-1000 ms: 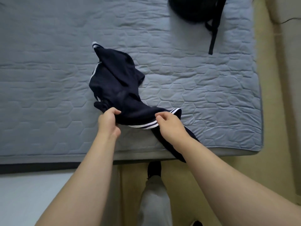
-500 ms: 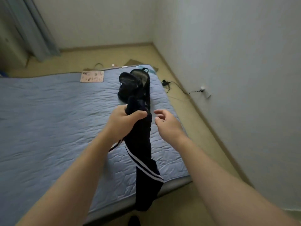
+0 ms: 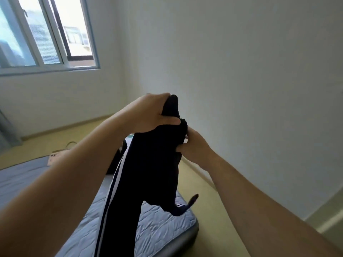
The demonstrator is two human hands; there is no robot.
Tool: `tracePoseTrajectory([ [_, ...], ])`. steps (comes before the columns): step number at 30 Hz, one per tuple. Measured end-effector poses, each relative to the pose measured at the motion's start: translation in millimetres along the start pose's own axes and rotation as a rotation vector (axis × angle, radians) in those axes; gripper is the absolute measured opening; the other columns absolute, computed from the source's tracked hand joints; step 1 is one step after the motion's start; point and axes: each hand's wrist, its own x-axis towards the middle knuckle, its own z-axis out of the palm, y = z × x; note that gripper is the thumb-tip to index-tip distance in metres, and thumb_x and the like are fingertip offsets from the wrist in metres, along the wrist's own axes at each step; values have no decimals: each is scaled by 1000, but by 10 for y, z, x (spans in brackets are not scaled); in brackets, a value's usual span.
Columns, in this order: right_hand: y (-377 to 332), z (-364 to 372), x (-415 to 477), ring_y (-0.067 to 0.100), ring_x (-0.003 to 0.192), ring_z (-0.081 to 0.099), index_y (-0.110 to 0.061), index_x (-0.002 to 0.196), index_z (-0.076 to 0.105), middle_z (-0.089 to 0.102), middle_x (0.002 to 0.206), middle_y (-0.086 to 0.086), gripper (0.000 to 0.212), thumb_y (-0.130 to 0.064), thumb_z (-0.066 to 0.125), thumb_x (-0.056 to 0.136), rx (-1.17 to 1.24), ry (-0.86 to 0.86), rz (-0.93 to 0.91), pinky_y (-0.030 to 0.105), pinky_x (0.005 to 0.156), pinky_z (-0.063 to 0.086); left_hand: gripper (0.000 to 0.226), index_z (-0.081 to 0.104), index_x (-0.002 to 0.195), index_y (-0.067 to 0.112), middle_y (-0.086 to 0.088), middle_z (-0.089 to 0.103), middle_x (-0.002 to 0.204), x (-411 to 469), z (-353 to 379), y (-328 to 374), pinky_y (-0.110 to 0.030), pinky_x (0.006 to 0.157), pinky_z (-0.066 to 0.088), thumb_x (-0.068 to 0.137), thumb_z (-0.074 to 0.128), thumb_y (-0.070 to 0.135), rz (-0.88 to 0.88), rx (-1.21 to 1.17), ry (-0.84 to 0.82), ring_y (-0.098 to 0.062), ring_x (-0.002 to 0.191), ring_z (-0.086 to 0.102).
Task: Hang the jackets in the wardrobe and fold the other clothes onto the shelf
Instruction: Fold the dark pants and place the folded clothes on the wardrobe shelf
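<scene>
At frame centre a dark navy garment [image 3: 154, 173] with white side stripes hangs bunched and lengthwise, its lower end trailing over the grey quilted mattress [image 3: 163, 225] at the bottom. The left hand [image 3: 148, 113] grips its top; the right hand [image 3: 196, 147] pinches the edge just below.

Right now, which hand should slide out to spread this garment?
Probably the right. The left hand grips the dark garment by its bunched top, carrying it; the right hand only pinches an edge below.
</scene>
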Motion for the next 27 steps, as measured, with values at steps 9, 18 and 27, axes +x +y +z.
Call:
tracePoseTrajectory([
  [9, 98, -1006, -530, -5, 117, 53, -33, 121, 47, 58, 126, -22, 56, -3, 71, 80, 214, 110, -51, 21, 85, 49, 28, 53, 103, 39, 16, 66, 95, 403, 163, 735, -22, 70, 49, 88, 74, 28, 201, -151, 28, -3, 84, 62],
  [18, 56, -1509, -745, 3, 85, 69, -30, 99, 61, 69, 90, -17, 37, -36, 88, 74, -2, 236, -98, 29, 75, 57, 39, 57, 90, 55, 27, 66, 91, 710, 248, 1043, -4, 64, 43, 87, 75, 21, 285, -246, 14, 8, 80, 61],
  [27, 182, -1704, -912, 6, 95, 71, -38, 93, 72, 74, 95, -19, 8, -36, 78, 88, -229, -112, 77, 29, 90, 56, 17, 47, 104, 39, 13, 57, 79, 881, 196, 1031, -25, 58, 38, 97, 62, 34, 237, -74, -7, -5, 68, 53],
])
